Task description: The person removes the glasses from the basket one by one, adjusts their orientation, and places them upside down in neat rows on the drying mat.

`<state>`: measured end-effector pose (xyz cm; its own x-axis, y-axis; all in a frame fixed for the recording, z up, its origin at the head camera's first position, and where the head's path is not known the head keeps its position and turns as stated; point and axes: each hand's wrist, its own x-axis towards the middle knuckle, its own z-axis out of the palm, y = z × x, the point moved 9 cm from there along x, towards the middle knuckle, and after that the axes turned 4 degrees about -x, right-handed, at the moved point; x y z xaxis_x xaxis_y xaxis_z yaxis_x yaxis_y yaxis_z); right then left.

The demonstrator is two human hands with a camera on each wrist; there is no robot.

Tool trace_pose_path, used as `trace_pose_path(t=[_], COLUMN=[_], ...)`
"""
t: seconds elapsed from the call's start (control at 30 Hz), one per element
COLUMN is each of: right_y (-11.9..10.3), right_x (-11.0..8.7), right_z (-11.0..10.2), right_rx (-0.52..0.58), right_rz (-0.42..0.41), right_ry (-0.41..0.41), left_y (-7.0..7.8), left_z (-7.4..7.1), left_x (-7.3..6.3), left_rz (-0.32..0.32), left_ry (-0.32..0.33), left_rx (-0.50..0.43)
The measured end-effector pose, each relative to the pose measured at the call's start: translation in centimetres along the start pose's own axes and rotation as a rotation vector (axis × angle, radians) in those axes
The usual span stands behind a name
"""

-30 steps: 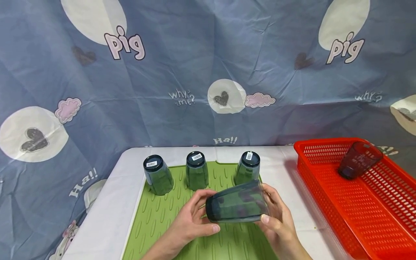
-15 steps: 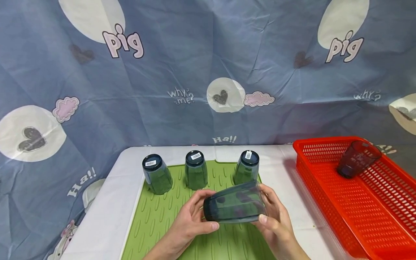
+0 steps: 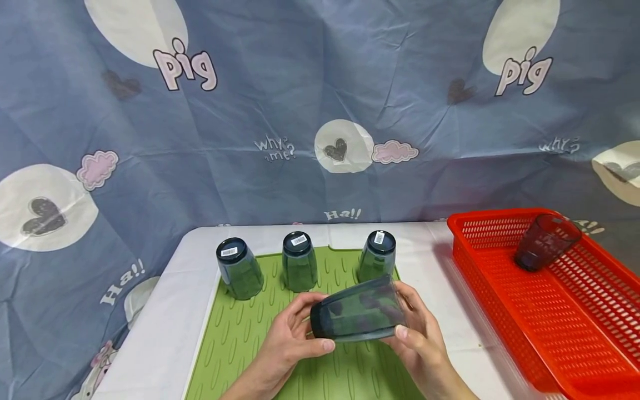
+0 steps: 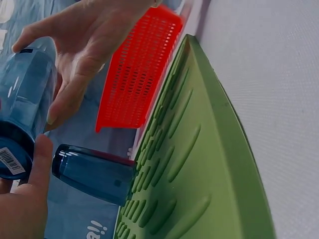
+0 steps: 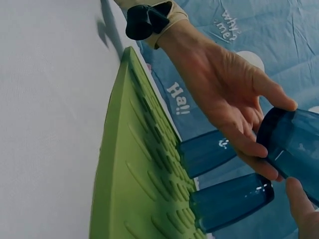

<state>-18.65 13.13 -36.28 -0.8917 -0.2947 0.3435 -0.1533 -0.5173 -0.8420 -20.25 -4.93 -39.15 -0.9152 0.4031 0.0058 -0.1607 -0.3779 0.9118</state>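
A bluish see-through drinking glass lies nearly on its side in the air over the green ribbed mat. My left hand grips its dark base end between thumb and fingers. At the rim end my right hand pinches it, thumb on the near side and fingers behind. The left wrist view shows a barcode label on the base of this glass. Three similar glasses stand upside down along the mat's far side: a left glass, a middle glass and a right glass.
A red perforated basket stands to the right on the white-covered table. Inside it, a tumbler leans against the far right wall. A blue printed cloth hangs behind the table.
Hands and glass stay in nearly the same pose, the glass's rim end tilting up slightly. The whole head view has shifted a little.
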Motion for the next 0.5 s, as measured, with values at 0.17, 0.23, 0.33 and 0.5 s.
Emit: trace_pose_path(t=[0.17, 0.23, 0.33, 0.5], right_y=[0.16, 0.21, 0.23, 0.29], right_x=[0.07, 0.07, 0.05, 0.13], right_z=[-0.06, -0.12, -0.16, -0.05], right_rx=[0.016, 0.013, -0.003, -0.019], right_rz=[-0.001, 0.001, 0.003, 0.004], right_ry=[-0.015, -0.019, -0.025, -0.04], left_y=[0.2, 0.21, 0.14, 0.11], left_z=[-0.14, -0.18, -0.17, -0.23], left_x=[-0.11, -0.15, -0.17, -0.15], left_rz=[0.019, 0.016, -0.002, -0.018], left_ry=[0.002, 0.002, -0.001, -0.001], left_rx=[0.004, 0.0, -0.012, -0.017])
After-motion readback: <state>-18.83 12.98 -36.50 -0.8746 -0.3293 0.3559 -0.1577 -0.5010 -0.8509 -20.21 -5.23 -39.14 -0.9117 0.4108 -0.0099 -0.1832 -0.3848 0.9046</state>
